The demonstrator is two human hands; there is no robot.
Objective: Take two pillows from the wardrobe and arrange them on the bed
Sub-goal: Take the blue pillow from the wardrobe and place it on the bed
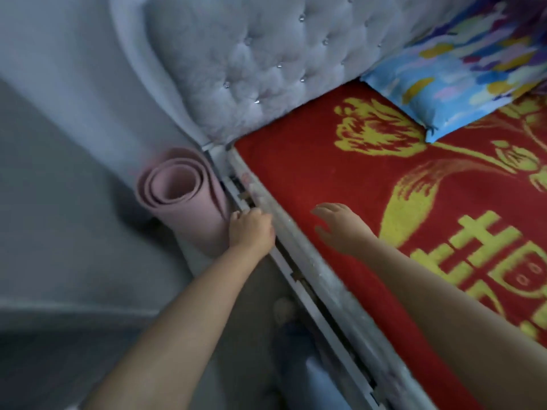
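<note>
A blue pillow (pixel 461 81) with yellow and purple patches leans against the tufted grey headboard (pixel 266 63) at the upper right, resting on the red blanket (pixel 310 173) with yellow flowers that covers the bed. My right hand (pixel 337 226) hovers flat over the blanket near the bed's edge, fingers apart, holding nothing. My left hand (pixel 251 229) is at the bed's side rail (pixel 299 247), fingers curled beside it; nothing is visibly in it. No second pillow and no wardrobe are in view.
A rolled pink mat (pixel 180 199) stands on the floor in the corner between the headboard and the wall (pixel 59 143), just left of my left hand. The narrow floor strip beside the bed is dim, with a foot (pixel 285 309) below.
</note>
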